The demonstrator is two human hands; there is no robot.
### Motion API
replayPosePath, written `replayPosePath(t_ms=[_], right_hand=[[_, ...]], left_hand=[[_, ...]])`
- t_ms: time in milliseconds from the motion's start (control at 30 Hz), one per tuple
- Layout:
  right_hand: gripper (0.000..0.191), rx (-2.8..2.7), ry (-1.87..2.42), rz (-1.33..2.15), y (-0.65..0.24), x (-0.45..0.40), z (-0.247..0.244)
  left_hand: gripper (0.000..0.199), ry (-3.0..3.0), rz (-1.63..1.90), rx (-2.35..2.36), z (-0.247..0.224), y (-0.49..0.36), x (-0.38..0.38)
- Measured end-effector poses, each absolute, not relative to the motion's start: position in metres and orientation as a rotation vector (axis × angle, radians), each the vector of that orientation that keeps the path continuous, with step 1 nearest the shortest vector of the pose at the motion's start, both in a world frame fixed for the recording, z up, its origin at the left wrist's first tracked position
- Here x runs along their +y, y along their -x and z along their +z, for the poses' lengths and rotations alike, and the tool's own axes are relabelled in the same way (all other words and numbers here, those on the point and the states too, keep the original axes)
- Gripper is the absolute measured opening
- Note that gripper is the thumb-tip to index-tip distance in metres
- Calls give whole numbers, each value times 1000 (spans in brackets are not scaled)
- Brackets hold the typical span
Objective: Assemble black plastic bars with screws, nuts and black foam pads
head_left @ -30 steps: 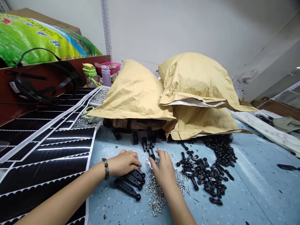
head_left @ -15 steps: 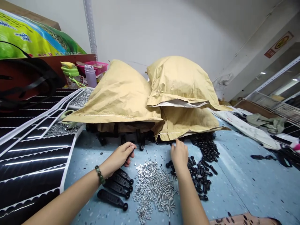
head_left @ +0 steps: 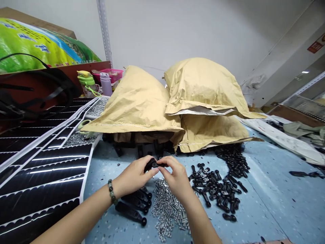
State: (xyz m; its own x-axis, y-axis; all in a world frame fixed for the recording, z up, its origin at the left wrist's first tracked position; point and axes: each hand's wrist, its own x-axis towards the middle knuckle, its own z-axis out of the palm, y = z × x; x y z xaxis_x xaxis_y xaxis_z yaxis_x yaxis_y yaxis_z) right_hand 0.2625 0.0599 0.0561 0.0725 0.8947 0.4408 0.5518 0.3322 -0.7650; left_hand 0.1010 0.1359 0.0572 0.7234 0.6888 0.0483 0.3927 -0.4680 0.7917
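Fingers of my left hand (head_left: 135, 173) are closed around a black plastic part (head_left: 150, 164) above the blue table. My right hand (head_left: 175, 174) meets it there, thumb and fingers pinching a small black piece (head_left: 161, 165) against that part's end. Below my hands lies a pile of silver screws and nuts (head_left: 167, 206). Several long black handle-like parts (head_left: 130, 213) rest side by side under my left wrist. To the right of my right hand, small black pieces (head_left: 219, 189) are scattered in a heap.
Large tan sacks (head_left: 139, 101) are stacked at the back of the blue table (head_left: 261, 210). On the left are a black striped sheet (head_left: 50, 176), a roll of tape (head_left: 85, 125), a green-lidded bottle (head_left: 86, 79), a purple bottle (head_left: 106, 84) and a pink basket (head_left: 116, 74).
My right hand has come left from the small black pieces and now meets my left hand, holding a small black piece. The view has shifted slightly.
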Motion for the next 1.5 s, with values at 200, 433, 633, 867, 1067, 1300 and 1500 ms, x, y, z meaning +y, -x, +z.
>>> replayPosePath(t_ms=[200,433,633,867,1067,1300,1500], right_hand=[[16,-1638,1359,458,-259,53,57],[26,-1609,1615,455,-259,56,21],[13,-1831,1831,315,-248,67,-2],[35,-1574,1346,594,-250,58,22],[17,-1530,1281,451,-243,56,35],[16,-1555,1661,356,-253,51,7],[13,-1802,1920,265,-238,64,-3]], left_hand=[[27,-2400,416,770,62,-90,133],[30,-2422,332,891,51,-85,136],[26,-2352,362,975,48,-75,151],[25,-2473,338,759,57,-66,145],[27,-2559,352,720,63,-77,139],[22,-2480,355,743,49,-80,164],[29,-2408,399,767,47,-71,168]])
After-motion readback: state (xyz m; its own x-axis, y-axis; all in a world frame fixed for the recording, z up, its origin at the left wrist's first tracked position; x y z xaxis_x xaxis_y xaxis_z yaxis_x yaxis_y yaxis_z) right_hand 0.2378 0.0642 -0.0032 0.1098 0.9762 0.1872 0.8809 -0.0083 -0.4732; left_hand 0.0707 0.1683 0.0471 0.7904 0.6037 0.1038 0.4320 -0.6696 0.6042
